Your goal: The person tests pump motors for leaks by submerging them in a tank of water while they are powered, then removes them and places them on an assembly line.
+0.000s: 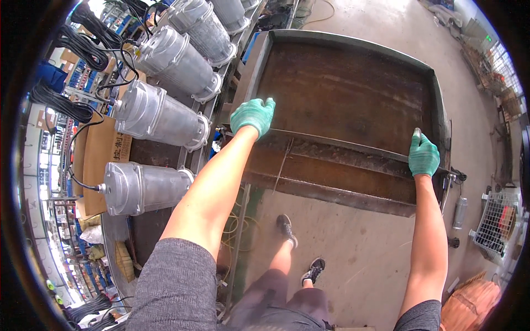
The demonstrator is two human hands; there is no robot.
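A large, shallow metal cart (342, 190) with a brown, worn bed and grey raised walls stands in front of me. My left hand (253, 116), in a green glove, is closed on its near left corner, fingers curled and mostly hidden under the palm. At the near right corner, my right hand (424, 156), gloved alike, is closed on the rim with the thumb pointing forward. Both arms reach out, spread wide. A raised crosswise edge (342, 144) runs between the hands.
At left, several grey metal cylinders (163, 118) with black cables lie along a bench beside a cardboard box (94, 160). A white wire basket (495, 220) and a small grey cylinder (460, 212) are on the right. An orange-brown bundle (472, 303) lies lower right. My shoes (313, 270) are on the floor behind the cart.
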